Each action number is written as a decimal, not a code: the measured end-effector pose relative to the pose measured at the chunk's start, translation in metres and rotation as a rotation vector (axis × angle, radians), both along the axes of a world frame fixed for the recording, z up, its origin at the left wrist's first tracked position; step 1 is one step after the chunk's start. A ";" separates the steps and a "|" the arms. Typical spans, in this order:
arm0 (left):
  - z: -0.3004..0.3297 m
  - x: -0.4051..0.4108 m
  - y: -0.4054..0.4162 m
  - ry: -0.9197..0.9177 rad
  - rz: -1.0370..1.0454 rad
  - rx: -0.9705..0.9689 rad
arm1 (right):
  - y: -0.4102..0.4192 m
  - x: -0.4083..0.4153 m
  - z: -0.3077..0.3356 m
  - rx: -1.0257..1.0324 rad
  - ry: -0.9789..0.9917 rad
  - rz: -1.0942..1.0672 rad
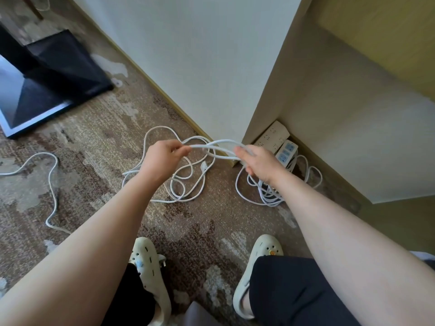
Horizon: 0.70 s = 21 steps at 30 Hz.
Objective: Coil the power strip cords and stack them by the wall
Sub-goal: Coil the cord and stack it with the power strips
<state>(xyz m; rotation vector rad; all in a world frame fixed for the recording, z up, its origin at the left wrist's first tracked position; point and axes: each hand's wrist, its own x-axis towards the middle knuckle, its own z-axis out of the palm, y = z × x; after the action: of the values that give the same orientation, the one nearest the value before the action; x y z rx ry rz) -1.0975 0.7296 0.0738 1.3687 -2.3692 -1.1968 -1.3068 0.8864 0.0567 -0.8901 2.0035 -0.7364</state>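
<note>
A white power cord stretches in a few strands between my two hands above the carpet. My left hand pinches one end of the strands. My right hand grips the other end, with gathered loops hanging below it. More of the cord lies tangled on the floor, its plug among the loops. Two power strips, a white one and a blue-socketed one, lie in the corner by the wall.
Another white cord snakes across the patterned carpet at the left. A black stand base sits at the upper left. A white wall corner rises straight ahead. My feet in cream clogs stand at the bottom.
</note>
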 end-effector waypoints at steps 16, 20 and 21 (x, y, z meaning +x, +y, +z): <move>-0.015 0.010 -0.002 -0.045 0.002 0.031 | 0.010 -0.026 0.006 -0.092 -0.091 -0.175; -0.027 0.049 -0.016 -0.173 -0.078 -0.022 | 0.027 -0.051 -0.006 -0.057 0.098 -0.265; -0.030 0.060 -0.019 -0.203 -0.078 -0.039 | 0.031 -0.055 -0.009 -0.054 0.135 -0.282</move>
<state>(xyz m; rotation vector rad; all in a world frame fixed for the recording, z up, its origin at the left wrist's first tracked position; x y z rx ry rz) -1.0374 0.7109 0.0436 1.4613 -2.5912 -1.0700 -1.3616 0.9177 0.0481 -0.7110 2.2680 -0.9110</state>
